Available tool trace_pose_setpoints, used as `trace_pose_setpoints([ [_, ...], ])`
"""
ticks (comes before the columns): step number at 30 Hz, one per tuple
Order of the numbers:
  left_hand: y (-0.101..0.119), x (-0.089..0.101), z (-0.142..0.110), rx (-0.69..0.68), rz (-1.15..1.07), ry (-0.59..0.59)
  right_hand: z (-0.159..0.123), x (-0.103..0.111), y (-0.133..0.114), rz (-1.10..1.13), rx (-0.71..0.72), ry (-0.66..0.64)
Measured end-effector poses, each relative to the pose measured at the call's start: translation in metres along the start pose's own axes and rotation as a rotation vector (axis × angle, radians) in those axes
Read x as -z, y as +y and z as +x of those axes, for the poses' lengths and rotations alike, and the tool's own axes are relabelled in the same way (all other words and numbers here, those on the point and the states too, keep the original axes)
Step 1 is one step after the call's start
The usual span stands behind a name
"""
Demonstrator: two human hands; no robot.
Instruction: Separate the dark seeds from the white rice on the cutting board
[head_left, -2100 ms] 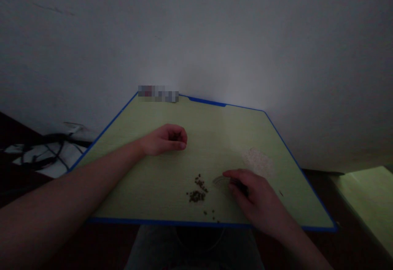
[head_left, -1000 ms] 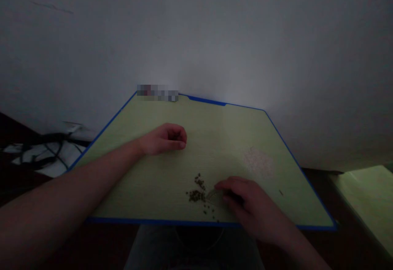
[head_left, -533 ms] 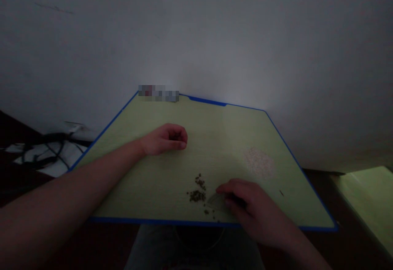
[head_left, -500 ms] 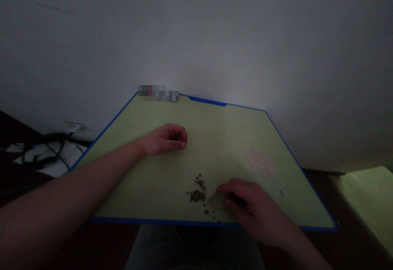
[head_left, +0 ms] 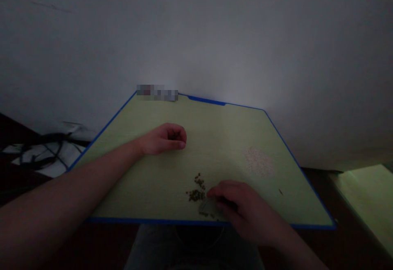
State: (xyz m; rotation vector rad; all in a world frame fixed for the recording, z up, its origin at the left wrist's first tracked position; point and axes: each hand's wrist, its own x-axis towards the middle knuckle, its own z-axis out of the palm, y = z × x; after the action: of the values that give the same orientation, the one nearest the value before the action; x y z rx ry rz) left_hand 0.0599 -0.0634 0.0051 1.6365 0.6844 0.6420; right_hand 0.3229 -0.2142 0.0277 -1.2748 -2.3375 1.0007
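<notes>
My left hand rests on the board with its fingers curled round what look like dark grains, partly hidden in the palm. Close to the near edge lies a loose pile of small dark grains, with a few more scattered above and below it. Just right of the pile, my right hand is closed on a thin clear piece with a curved edge. It looks like plastic; its exact kind I cannot tell. The clear piece lies low over some of the stray grains.
A spread of pale, rice-like grains lies at the right of the blue-edged board. Near it is a small dark sliver. A blurred packet sits at the far left corner, against the wall. Black cables lie left of the board.
My right hand has moved left with the clear piece, closer to the dark pile and over the stray grains. My left hand has stayed in place.
</notes>
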Motion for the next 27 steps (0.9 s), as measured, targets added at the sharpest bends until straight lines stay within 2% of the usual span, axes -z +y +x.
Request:
trace_pose_setpoints([
  [15, 0.000, 0.001, 0.000, 0.018, 0.025, -0.005, -0.015, -0.002, -0.003, -0.006, -0.045, -0.017],
  [22, 0.000, 0.000, 0.000, 0.001, 0.020, -0.008, -0.019, -0.008, 0.013, -0.096, -0.213, 0.229],
  [27, 0.001, 0.000, 0.001, 0.001, 0.020, -0.006, -0.010, -0.009, 0.016, -0.141, -0.285, 0.346],
])
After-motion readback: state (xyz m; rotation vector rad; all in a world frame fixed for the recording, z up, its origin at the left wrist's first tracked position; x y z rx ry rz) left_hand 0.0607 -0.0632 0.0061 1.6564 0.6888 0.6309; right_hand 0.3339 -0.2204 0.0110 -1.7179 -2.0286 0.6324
